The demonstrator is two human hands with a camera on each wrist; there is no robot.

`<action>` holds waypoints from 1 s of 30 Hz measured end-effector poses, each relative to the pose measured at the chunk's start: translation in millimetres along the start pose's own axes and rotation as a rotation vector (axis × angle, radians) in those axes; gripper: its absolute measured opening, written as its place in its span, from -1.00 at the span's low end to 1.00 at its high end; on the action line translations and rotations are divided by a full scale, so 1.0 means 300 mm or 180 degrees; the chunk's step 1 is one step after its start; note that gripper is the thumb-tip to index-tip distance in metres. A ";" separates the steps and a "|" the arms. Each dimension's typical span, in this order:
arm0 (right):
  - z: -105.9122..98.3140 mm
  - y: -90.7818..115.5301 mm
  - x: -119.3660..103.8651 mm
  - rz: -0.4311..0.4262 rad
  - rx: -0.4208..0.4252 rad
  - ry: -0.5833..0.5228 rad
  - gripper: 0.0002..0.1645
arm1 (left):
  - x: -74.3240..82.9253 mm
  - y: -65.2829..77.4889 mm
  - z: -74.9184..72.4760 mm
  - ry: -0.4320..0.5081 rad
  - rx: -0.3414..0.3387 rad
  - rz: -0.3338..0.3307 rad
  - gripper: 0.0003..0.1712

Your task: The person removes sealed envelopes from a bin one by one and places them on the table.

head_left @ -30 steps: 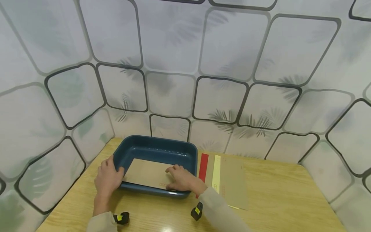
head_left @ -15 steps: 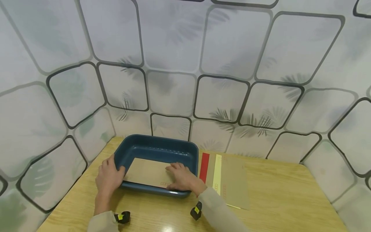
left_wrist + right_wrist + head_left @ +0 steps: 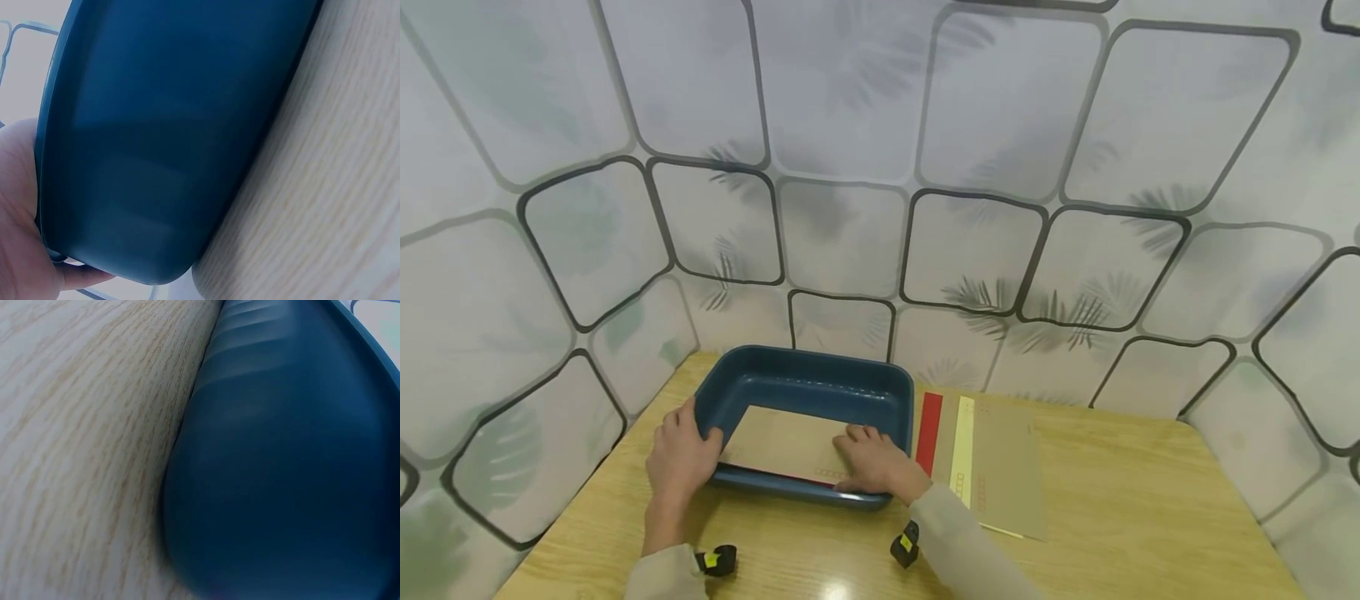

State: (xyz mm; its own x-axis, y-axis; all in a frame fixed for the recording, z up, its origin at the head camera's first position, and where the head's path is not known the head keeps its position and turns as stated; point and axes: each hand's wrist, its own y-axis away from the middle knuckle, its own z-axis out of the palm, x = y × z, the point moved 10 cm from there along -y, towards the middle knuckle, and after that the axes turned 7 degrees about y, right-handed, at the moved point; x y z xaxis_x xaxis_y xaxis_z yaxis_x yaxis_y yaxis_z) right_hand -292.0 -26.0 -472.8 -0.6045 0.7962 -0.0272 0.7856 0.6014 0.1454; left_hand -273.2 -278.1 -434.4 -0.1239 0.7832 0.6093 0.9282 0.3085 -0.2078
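A dark blue tray (image 3: 808,364) stands on the wooden table (image 3: 1120,508) near the wall. In it lies a brown envelope (image 3: 778,442), with a thin red edge showing under its front side. My left hand (image 3: 679,454) grips the tray's front left corner, thumb over the rim beside the envelope. My right hand (image 3: 874,462) rests with its fingers flat on the envelope's right end, at the tray's front rim; its thumb is hidden. The left wrist view shows the tray's outer wall (image 3: 175,125) and my palm (image 3: 15,219) against it. The right wrist view shows only tray wall (image 3: 287,462) and table.
Right of the tray lies a fanned stack of envelopes: a red one (image 3: 929,432), a cream one (image 3: 961,450) and a brown one (image 3: 1009,467) on top. A patterned screen (image 3: 850,167) encloses the table at the back and sides. Black wrist cameras sit on both sleeves.
My right hand has shifted slightly right on the envelope, and a red edge now shows under the envelope's front side. The left hand keeps its hold on the tray corner.
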 end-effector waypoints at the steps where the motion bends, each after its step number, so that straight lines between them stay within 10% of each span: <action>1: -0.001 0.000 -0.001 -0.0001 0.0007 0.0018 -0.15 | -0.001 0.000 0.001 0.0000 -0.0002 -0.0013 -0.26; 17: -0.022 -0.003 -0.004 0.0031 0.0136 0.0210 -0.41 | -0.008 -0.002 0.002 0.0015 0.0025 -0.0009 -0.27; 30: -0.024 -0.007 0.026 0.0341 0.0182 0.0098 0.03 | 0.005 -0.001 -0.005 0.0023 0.0041 0.0018 -0.27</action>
State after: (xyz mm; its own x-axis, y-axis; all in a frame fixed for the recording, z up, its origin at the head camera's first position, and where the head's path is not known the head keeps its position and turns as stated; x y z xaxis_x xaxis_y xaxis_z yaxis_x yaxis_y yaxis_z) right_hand -299.4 -21.5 -466.2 -0.5197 0.8542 0.0161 0.8516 0.5165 0.0891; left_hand -273.1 -277.9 -432.4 -0.1162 0.7810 0.6136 0.9243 0.3112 -0.2210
